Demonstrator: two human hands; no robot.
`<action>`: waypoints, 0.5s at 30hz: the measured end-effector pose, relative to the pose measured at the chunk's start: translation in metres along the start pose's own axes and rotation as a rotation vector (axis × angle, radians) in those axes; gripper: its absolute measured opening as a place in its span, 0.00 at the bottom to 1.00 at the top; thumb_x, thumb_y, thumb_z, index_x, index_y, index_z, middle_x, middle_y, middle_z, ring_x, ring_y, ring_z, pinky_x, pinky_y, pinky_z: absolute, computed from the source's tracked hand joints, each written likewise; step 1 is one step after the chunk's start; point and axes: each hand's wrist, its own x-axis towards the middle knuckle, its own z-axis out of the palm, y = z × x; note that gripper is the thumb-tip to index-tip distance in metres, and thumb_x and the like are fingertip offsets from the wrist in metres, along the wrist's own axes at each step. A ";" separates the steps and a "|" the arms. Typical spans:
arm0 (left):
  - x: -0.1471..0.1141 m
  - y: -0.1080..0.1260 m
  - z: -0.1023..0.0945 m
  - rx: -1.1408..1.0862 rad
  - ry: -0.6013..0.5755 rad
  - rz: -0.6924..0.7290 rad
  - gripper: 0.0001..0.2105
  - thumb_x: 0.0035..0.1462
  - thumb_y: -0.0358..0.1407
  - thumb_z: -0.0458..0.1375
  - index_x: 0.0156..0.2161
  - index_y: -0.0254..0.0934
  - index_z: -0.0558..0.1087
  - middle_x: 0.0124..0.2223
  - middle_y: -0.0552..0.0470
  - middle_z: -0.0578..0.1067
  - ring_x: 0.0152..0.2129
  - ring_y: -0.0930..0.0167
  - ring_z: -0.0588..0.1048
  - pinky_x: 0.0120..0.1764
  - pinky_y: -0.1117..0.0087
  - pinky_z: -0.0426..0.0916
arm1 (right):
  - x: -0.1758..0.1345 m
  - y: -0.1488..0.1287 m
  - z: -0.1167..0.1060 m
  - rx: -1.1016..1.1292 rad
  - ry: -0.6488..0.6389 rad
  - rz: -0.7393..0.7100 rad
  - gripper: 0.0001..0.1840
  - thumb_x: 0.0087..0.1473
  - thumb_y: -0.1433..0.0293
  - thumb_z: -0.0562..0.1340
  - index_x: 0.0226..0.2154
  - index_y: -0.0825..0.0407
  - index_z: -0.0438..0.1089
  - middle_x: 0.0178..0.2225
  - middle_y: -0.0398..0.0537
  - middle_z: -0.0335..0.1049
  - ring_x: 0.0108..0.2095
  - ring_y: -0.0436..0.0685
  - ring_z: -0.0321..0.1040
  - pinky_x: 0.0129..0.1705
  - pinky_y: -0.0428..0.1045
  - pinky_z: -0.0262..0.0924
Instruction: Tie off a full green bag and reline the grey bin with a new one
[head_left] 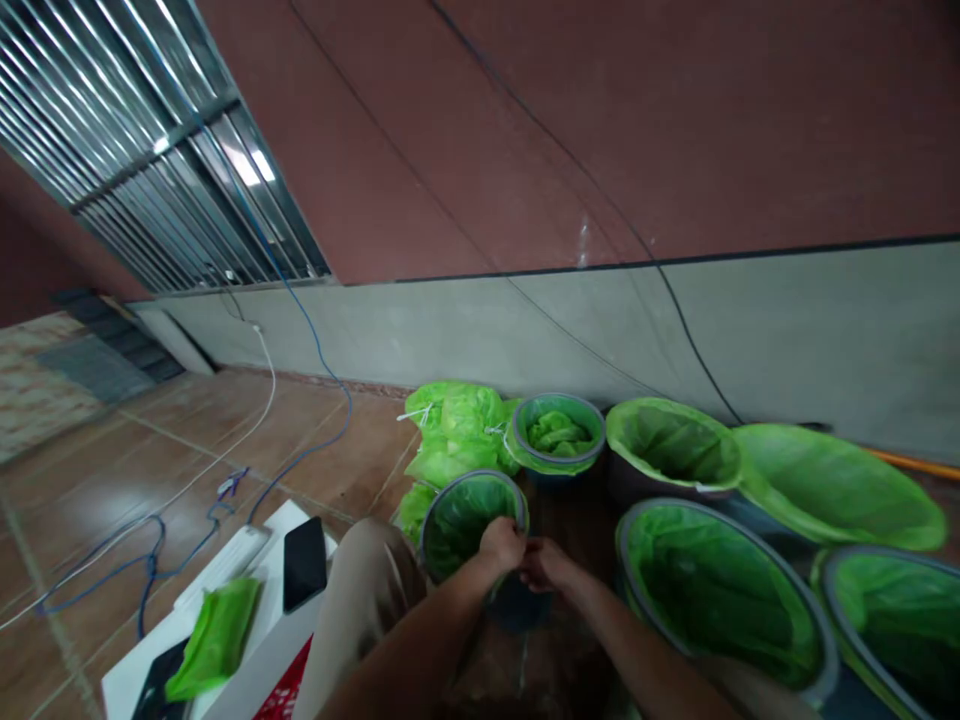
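Both hands — left hand (501,541), right hand (546,563) — pinch together on a lined bucket's rim (471,480); more lined buckets (716,580) crowd rightward, tied green bags (457,430) beyond.

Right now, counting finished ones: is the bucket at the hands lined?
Lined: a green bag covers the inside of the bucket.

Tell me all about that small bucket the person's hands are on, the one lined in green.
The small bucket is round with a grey rim, lined by a thin, shiny green plastic bag folded over the edge. It stands upright on the brown floor, by the person's knee, in front of a pile of tied green bags. The left hand and right hand meet at its near rim.
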 end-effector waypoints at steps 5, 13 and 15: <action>0.001 -0.005 0.000 -0.062 -0.047 -0.008 0.12 0.62 0.32 0.52 0.43 0.28 0.76 0.35 0.45 0.78 0.29 0.69 0.75 0.34 0.71 0.67 | 0.009 0.011 0.000 -0.073 -0.055 0.017 0.05 0.47 0.72 0.63 0.24 0.50 0.67 0.18 0.42 0.66 0.19 0.50 0.62 0.21 0.46 0.52; -0.011 -0.007 0.003 -0.072 -0.027 0.017 0.13 0.63 0.31 0.50 0.47 0.27 0.73 0.44 0.40 0.77 0.41 0.65 0.75 0.44 0.70 0.65 | 0.015 0.013 -0.005 -0.153 0.146 0.061 0.16 0.52 0.64 0.63 0.17 0.49 0.63 0.13 0.43 0.59 0.17 0.52 0.60 0.21 0.48 0.50; -0.013 -0.009 0.007 -0.078 -0.043 0.039 0.13 0.62 0.30 0.50 0.47 0.28 0.73 0.45 0.39 0.77 0.42 0.64 0.75 0.46 0.69 0.65 | 0.017 0.008 -0.006 -0.049 0.180 0.009 0.15 0.56 0.62 0.61 0.21 0.50 0.65 0.15 0.42 0.61 0.17 0.50 0.61 0.22 0.47 0.52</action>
